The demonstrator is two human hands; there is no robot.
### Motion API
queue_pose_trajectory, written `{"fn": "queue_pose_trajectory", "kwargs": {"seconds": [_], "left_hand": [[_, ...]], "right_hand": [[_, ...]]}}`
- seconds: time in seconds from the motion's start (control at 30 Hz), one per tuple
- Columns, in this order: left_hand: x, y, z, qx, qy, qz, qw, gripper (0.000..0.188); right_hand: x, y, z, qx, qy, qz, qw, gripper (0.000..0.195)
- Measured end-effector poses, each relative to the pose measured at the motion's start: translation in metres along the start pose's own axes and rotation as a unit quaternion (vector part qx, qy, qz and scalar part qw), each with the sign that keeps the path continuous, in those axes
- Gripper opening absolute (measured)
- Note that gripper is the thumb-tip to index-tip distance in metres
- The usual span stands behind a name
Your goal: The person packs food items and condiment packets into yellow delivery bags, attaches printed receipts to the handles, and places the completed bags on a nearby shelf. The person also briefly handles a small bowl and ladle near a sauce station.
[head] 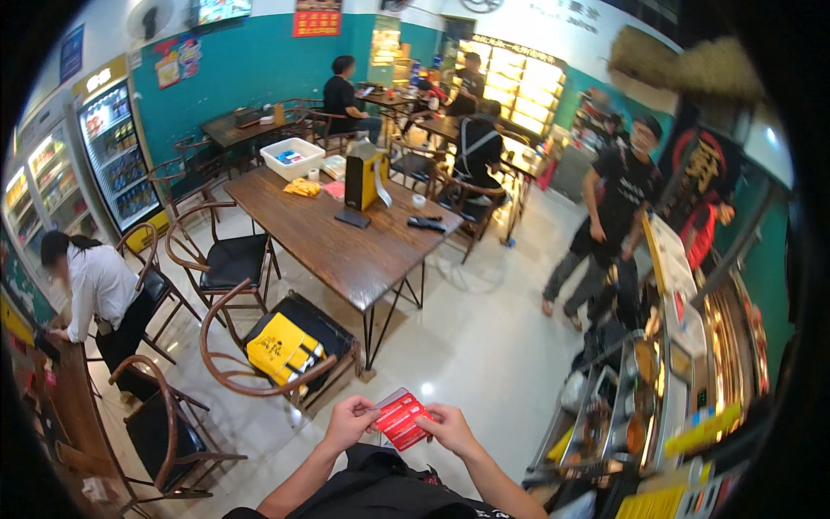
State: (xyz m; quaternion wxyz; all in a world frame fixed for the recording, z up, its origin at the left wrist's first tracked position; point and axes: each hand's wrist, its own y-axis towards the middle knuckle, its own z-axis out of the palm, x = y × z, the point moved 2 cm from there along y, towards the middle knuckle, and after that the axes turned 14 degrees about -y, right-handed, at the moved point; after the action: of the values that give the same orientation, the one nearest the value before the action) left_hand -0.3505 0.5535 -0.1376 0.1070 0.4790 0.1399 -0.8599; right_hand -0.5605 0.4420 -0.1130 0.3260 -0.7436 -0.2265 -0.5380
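Before my waist, both hands hold a small red printed sheet or set of cards, with rows of white writing. My left hand pinches its left edge between thumb and fingers. The right edge is gripped by my right hand, its thumb lying on the red face. A paler layer shows along the far edge; whether it is one folded piece or several cannot be told. Just beyond my left hand stands a wooden armchair with a yellow bag on its black seat.
A wooden table ahead bears a white plastic bin, a yellow-black box, a phone and remote controls. A food counter runs along my right. One person bends at left; another stands at right.
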Motion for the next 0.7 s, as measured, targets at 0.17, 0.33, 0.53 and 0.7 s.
{"fn": "queue_pose_trajectory", "kwargs": {"seconds": [0.17,0.33,0.53,0.7], "left_hand": [[-0.029,0.163,0.050,0.060,0.083,0.003,0.995,0.010],[-0.063,0.317,0.078,0.066,0.172,0.061,0.981,0.008],[-0.070,0.501,0.070,-0.038,0.190,0.095,0.976,0.009],[-0.087,0.645,0.046,-0.162,0.339,0.218,0.901,0.007]], "right_hand": [[0.009,0.105,-0.092,-0.102,0.079,0.030,0.991,0.018],[0.017,0.242,-0.189,-0.130,0.019,0.032,0.991,0.017],[0.029,0.439,-0.277,-0.004,0.060,-0.015,0.998,0.015],[0.024,0.619,-0.359,-0.041,-0.035,-0.007,0.999,0.014]]}}
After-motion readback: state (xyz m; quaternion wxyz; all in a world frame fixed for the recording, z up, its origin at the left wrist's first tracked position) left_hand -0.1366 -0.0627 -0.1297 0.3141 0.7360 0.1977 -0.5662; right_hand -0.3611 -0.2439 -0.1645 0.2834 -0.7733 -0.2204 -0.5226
